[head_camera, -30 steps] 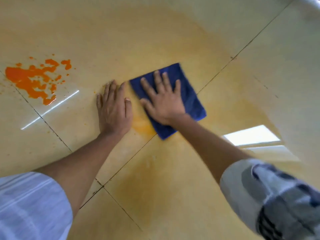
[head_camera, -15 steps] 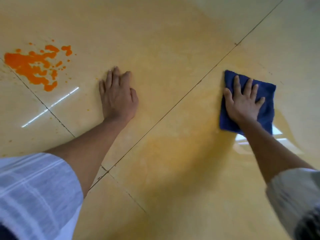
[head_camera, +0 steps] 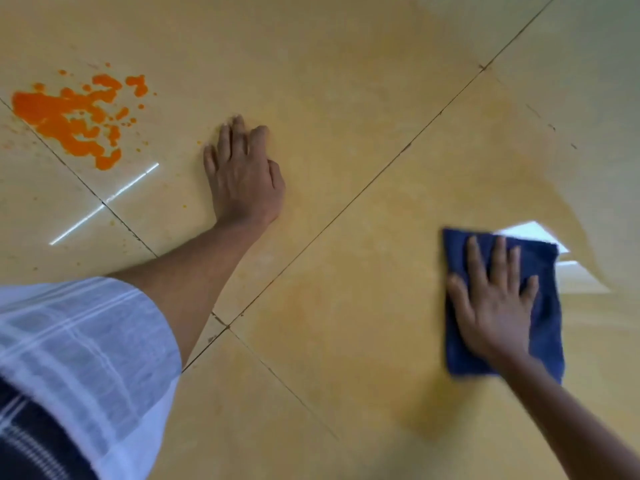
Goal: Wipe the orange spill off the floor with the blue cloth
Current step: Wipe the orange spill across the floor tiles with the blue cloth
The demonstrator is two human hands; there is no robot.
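Spill (head_camera: 74, 121) first: I see bright orange blots and droplets on the floor (head_camera: 346, 98) at about ten o'clock in my view, sitting just beside a dark tile joint, with small flecks scattered around them. The blue cloth (head_camera: 543, 306) lies flat on the tiles at about four o'clock, well apart from the orange patch. My right hand (head_camera: 495, 306) presses down on it, fingers straight and spread, palm flat on the fabric; that grip is wide, nothing curled round the cloth. The hand and cloth look blurred. My left hand (head_camera: 242, 174) rests on the bare tile at about eleven o'clock, between the orange patch and the cloth, nearer the patch but not touching it; its fingers lie nearly straight and close together, holding nothing. A pale yellowish film covers much of the tile between the hands. A bright window reflection (head_camera: 568, 268) shows on the glossy tile just beyond the cloth, at three o'clock. A white checked sleeve (head_camera: 79, 355) fills the eight o'clock corner.
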